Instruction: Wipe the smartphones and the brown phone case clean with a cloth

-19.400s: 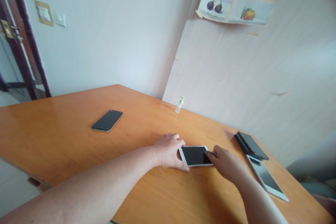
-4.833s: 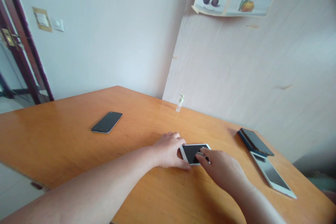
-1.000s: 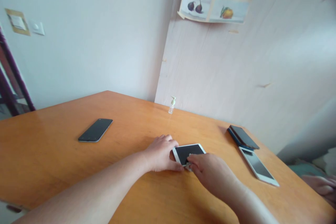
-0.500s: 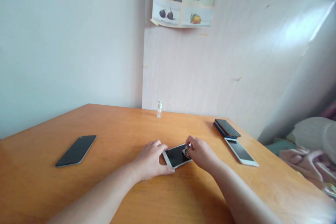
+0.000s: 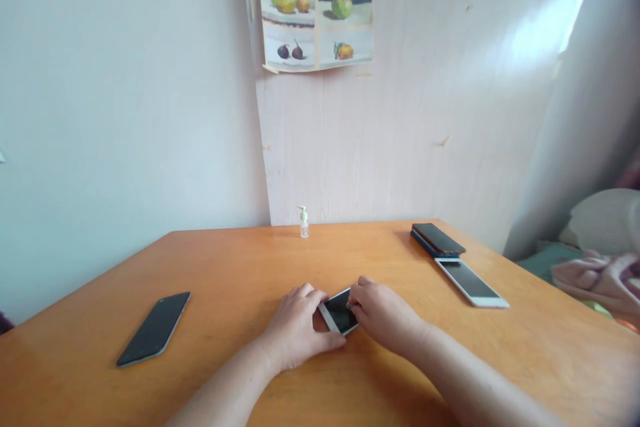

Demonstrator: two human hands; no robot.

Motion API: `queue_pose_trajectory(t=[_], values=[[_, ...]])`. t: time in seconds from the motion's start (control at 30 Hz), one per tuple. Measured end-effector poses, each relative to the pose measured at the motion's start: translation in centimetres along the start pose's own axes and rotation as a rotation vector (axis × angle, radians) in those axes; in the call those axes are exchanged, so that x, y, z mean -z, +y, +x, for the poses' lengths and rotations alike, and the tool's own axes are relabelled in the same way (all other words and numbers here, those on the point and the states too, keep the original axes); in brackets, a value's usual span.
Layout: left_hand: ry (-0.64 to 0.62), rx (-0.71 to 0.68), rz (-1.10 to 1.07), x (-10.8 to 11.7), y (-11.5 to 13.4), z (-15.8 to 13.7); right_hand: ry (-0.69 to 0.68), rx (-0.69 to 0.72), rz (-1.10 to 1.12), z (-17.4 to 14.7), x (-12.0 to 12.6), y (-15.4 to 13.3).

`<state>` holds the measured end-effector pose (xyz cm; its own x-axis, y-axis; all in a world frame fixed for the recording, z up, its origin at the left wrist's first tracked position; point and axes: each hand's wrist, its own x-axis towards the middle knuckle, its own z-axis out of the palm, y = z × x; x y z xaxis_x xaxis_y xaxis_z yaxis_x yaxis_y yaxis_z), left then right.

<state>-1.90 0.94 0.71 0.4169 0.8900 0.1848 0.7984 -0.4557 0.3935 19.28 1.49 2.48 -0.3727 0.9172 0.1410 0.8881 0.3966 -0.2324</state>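
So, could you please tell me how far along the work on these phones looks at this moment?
Possibly done: the black phone lies apart at the left, untouched. In hand: the left hand steadies the white phone while the right hand works on its screen. Seemingly left: the stacked dark phones and the white phone at the right.

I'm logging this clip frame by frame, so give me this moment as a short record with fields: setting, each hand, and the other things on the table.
setting: orange wooden table set against a pale wall
left hand: rests flat on the table, thumb and fingers at the left end of the white phone
right hand: fingers lie over the right part of the white phone's dark screen
white phone: flat on the table, between both hands
far left: black phone, lying alone
far right: dark phones stacked, white tablet beside them
back edge: small pump bottle, upright
wall: fruit poster
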Motion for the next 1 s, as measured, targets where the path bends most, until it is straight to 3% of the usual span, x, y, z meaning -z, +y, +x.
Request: queue_pose_trajectory(t=[0.1, 0.17, 0.23, 0.4, 0.6, 0.7, 0.87, 1.0], values=[[-0.005, -0.01, -0.007, 0.1, -0.1, 0.0, 0.033, -0.181, -0.06, 0.8, 0.6, 1.7], [-0.012, -0.012, -0.022, 0.2, 0.0, 0.0, 0.042, -0.223, -0.065, 0.9, 0.6, 2.0], [-0.018, -0.006, -0.029, 0.2, 0.0, 0.0, 0.032, -0.206, -0.045, 0.5, 0.5, 1.1], [-0.021, -0.01, -0.016, 0.1, 0.1, 0.2, -0.028, 0.017, 0.029, -0.9, 0.1, -1.9], [-0.019, -0.014, -0.027, 0.0, -0.4, 0.2, -0.053, -0.308, -0.09, 0.0, 1.4, 1.0], [-0.014, -0.019, -0.033, -0.1, -0.6, 0.3, -0.066, -0.29, -0.083, -0.2, 1.5, 0.6], [-0.025, -0.01, -0.032, -0.1, -0.4, 0.3, -0.099, -0.127, -0.027, -1.0, 1.1, -1.7], [-0.041, -0.001, -0.033, 0.1, -0.3, 0.4, -0.077, -0.261, -0.065, -0.3, 1.5, 0.5]])
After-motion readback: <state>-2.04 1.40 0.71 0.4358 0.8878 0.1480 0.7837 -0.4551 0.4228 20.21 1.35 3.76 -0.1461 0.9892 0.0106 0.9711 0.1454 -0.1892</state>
